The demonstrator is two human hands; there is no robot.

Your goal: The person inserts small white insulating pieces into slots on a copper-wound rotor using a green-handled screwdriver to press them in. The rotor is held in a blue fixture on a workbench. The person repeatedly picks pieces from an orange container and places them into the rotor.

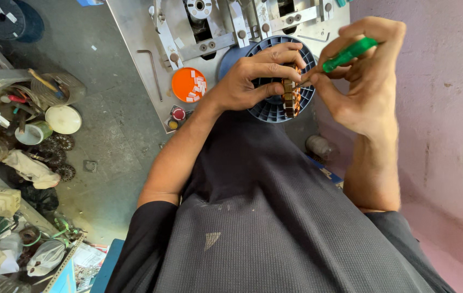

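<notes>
— What's over on your left?

— Floor clutter: a round white plastic lid point(63, 119) among tins and rags, there because nothing else has room for it. Closer in, the grey metal machine plate serves as my surface point(133, 32), and a flat orange plastic lid point(188, 84) full of small white paper slips lies on it, within reach.

— And your left hand?

— My left hand point(253, 76) grips the small ribbed metal core wound with copper-coloured wire point(291, 97). Fingers wrap its top, thumb underneath, so it stays steady over the blue slotted plastic spool point(272, 111) behind it.

— Why hold it up like that?

— I'd say so the slots face me and the tool can get in.

— The right one?

— My right hand point(364, 81) pinches a thin screwdriver with a translucent green plastic handle point(349, 53), its tip at the core's edge. The handle is smooth; the core looks stacked, hard and ridged. Beyond it is a pink plastered wall point(443, 108).
</notes>
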